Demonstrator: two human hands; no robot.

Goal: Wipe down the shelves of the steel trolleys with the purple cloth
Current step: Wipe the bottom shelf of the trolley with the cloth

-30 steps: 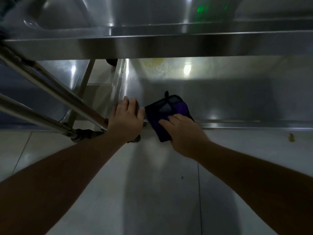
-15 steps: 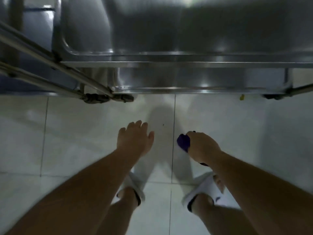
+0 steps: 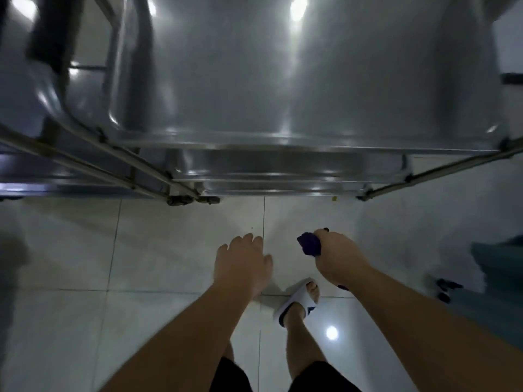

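Both hands off trolley (image 3: 283,145): right hand (image 3: 336,258) fingers clamp purple cloth (image 3: 310,244), left hand (image 3: 240,264) fingers loose.

Commercial kitchen: steel trolley (image 3: 297,80), white tiled floor (image 3: 141,250).

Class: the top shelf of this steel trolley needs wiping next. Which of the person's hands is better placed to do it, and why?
The right hand. It already grips the bunched purple cloth, so it need only reach forward to the top shelf. The left hand hangs open and holds nothing.
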